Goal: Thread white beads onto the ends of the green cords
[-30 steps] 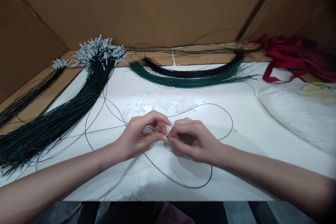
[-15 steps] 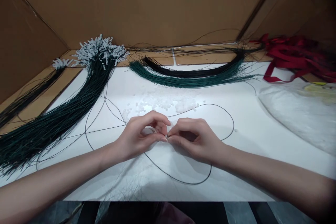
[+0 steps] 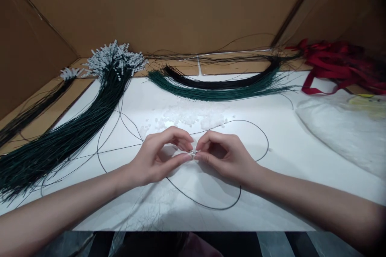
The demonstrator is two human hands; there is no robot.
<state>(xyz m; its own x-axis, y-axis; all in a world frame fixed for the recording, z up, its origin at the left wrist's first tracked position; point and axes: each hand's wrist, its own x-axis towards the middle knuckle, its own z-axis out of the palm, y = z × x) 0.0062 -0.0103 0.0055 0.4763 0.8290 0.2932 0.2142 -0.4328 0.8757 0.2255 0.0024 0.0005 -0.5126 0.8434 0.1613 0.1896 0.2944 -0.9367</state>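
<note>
In the middle of the white board, my left hand (image 3: 164, 154) and my right hand (image 3: 224, 154) meet almost fingertip to fingertip. Between them is a tiny white bead (image 3: 194, 152) on a thin dark wire (image 3: 211, 209). My left thumb and a finger pinch the wire on one side. On the other, my right thumb and index finger close on it beside the bead. The wire's long length loops around both hands over the board. Just beyond my fingers, loose white beads (image 3: 188, 117) lie scattered. How the wire runs inside the fingers is partly hidden.
A large bundle of dark green wires (image 3: 87, 116) tipped with white beads lies at left, beside a smaller bundle (image 3: 33, 104). Plain green and black wires (image 3: 223, 93) lie at the back. Red ribbon (image 3: 328, 70) and a clear plastic bag (image 3: 340, 128) are at right. Cardboard walls (image 3: 181, 8) surround the board.
My fingertips have drawn slightly apart and my right hand has lifted a little, so the white bead and a short stretch of wire show between them. The wire loop has shifted slightly.
</note>
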